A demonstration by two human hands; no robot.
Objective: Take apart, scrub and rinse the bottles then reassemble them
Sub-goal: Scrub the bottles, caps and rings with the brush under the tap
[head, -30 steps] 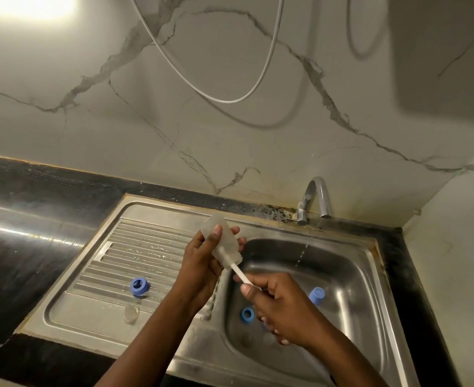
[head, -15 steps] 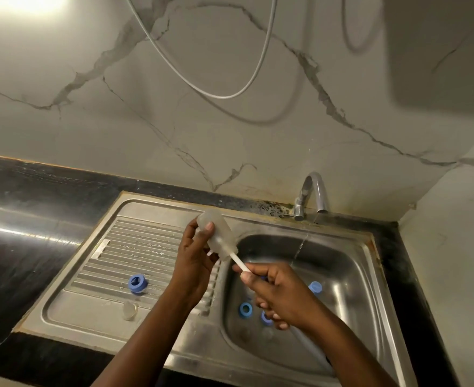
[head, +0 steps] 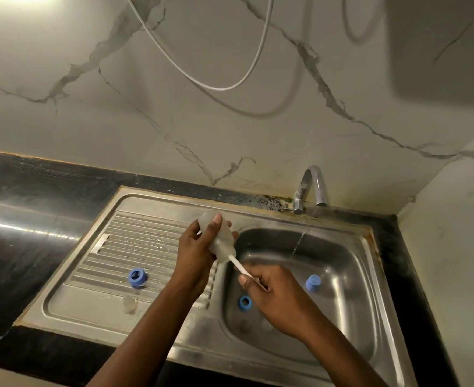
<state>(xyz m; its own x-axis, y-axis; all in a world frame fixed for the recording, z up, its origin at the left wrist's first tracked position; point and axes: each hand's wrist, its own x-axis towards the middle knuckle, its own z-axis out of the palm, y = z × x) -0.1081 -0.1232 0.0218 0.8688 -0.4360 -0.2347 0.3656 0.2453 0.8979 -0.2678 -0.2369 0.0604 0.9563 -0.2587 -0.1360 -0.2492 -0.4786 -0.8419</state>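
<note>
My left hand (head: 195, 252) grips a small translucent bottle (head: 219, 241), tilted with its mouth toward the basin, over the sink's middle divider. My right hand (head: 269, 291) pinches the white handle of a bottle brush (head: 240, 266) whose head is inside the bottle. A blue screw ring (head: 137, 277) and a clear teat (head: 130, 303) lie on the ribbed drainboard (head: 135, 241). In the basin (head: 342, 275) lie another blue ring (head: 245, 301) and a blue cap (head: 313, 282).
A chrome tap (head: 311, 188) at the back of the sink runs a thin stream of water (head: 298, 241) into the basin. Black countertop (head: 20, 247) stretches to the left. A marble-patterned wall with a looping hose (head: 230, 85) rises behind.
The brush handle has slid relative to the bottle as my right hand works it; both hands stay over the divider. The view shifted slightly.
</note>
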